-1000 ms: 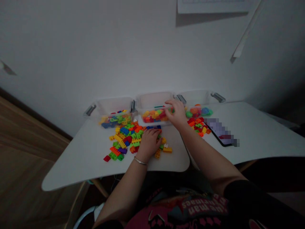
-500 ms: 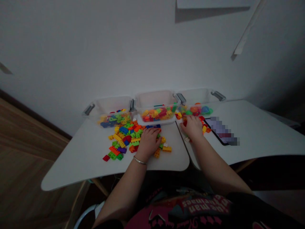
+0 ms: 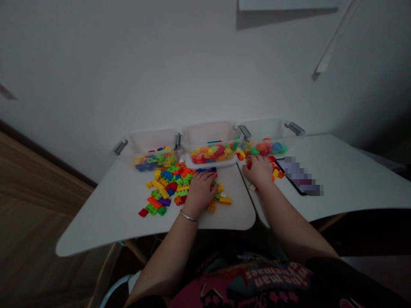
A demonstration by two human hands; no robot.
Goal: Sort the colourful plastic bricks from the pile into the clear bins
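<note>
My left hand (image 3: 201,191), with a bracelet (image 3: 188,216) at its wrist, lies palm down on the right part of a heap of coloured toy bricks (image 3: 171,186). Its fingers are spread over the bricks, the thumb apart; no brick shows gripped. To the right, my right hand (image 3: 260,171) rests palm down among a smaller group of red, orange and yellow bricks (image 3: 276,173). The thumb stands off to the left, and the fingertips are partly hidden. A yellow brick (image 3: 225,200) lies just right of my left hand.
Three clear plastic boxes stand along the wall: the left box (image 3: 154,139), middle box (image 3: 208,130) and right box (image 3: 266,128) hold coloured pieces. A phone (image 3: 297,175) lies right of my right hand. Two white tabletops (image 3: 237,218) meet at a narrow gap.
</note>
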